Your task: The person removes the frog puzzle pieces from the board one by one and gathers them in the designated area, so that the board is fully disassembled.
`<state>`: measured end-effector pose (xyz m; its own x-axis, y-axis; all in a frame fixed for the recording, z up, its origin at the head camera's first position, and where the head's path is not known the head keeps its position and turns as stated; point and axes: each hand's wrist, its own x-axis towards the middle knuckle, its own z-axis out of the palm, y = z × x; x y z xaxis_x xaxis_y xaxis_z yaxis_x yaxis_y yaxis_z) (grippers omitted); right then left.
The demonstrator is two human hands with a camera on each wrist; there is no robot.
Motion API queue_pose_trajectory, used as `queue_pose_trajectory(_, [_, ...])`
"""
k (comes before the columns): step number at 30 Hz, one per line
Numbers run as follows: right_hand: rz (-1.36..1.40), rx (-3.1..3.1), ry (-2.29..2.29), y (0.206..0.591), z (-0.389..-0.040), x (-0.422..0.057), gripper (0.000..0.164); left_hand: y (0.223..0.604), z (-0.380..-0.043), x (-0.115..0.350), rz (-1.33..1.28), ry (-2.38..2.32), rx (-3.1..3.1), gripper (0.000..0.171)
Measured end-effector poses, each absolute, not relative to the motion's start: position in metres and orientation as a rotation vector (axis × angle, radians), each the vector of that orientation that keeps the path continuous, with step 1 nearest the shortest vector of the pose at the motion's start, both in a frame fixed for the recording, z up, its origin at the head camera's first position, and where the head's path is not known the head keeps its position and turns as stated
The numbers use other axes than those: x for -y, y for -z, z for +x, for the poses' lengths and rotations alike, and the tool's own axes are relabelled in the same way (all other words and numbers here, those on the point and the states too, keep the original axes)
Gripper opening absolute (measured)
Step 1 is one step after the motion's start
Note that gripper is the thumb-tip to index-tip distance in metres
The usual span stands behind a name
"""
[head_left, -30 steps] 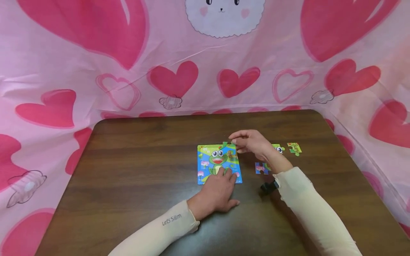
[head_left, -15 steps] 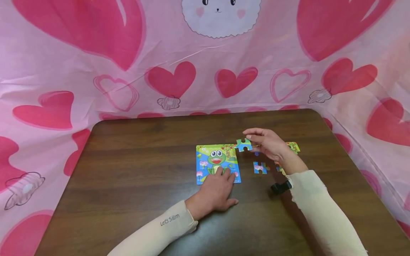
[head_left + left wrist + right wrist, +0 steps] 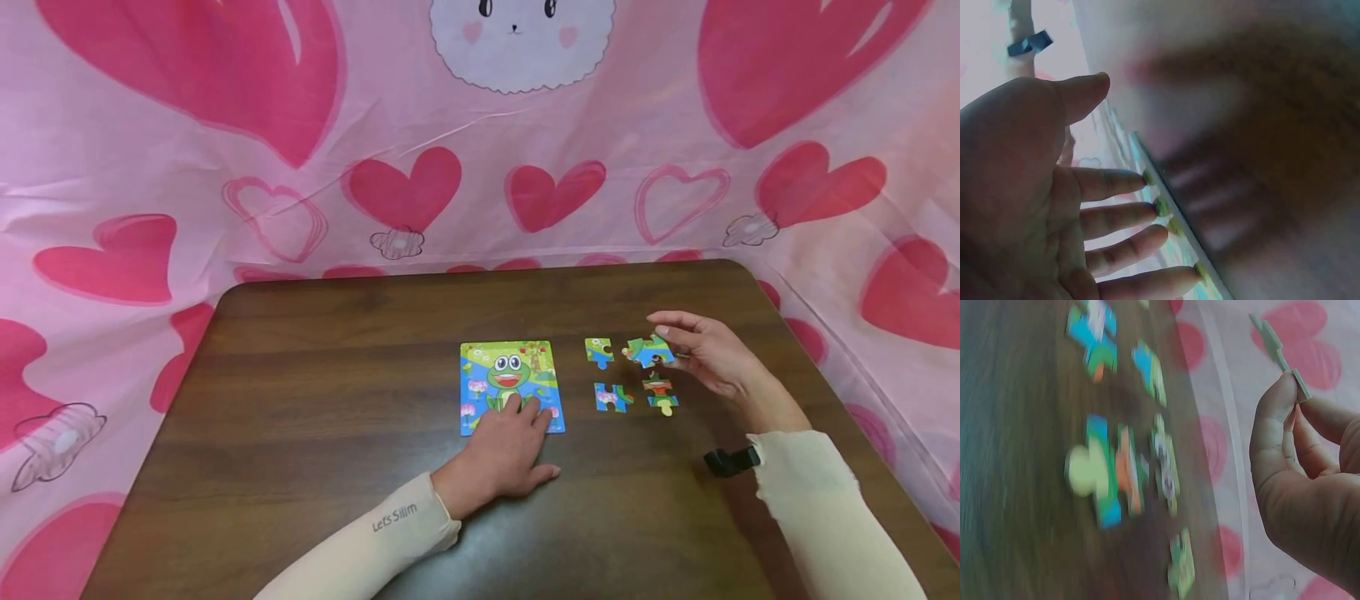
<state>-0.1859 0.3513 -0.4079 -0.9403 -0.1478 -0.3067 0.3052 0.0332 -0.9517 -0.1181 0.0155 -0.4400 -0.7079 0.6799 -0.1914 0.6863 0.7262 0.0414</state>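
Observation:
My left hand [image 3: 508, 450] rests its fingertips on the lower part of a square frog picture board [image 3: 536, 367] that lies flat on the table. Seen in the left wrist view, the fingers of this left hand [image 3: 1122, 212] are extended, tips over the board's edge. Over to the right, my right hand [image 3: 708, 354] pinches a blue-and-green jigsaw piece [image 3: 651, 350] between thumb and fingers, above the loose pieces. The same jigsaw piece [image 3: 1269, 340] appears nearly edge-on in the right wrist view. It partly hides the pieces behind it in the head view.
Loose jigsaw pieces lie right of the board: a green-and-blue corner piece [image 3: 598, 350], a pink-flower piece [image 3: 611, 397] and a frog-mouth piece [image 3: 658, 386]. The right wrist view shows a frog-eyes piece [image 3: 1165, 465]. A pink heart-print cloth [image 3: 480, 200] hangs behind the brown table [image 3: 337, 375].
My right hand has moved right, from the board's top right corner to over the loose pieces, carrying the jigsaw piece. My left hand has stayed on the board.

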Motion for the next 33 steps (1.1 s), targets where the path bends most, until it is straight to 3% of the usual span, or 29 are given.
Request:
queue_pose_trajectory(16, [0.196,-2.064,1.945,0.436,-0.153,-0.436,0.027,0.437,-0.121,-0.012,1.109,0.035,-2.701,0.071])
queue_pose_trajectory(33, [0.271,-2.191,1.687,0.451,-0.144,-0.452,0.026,0.435,-0.124,-0.009,1.068,-0.017,-2.646,0.070])
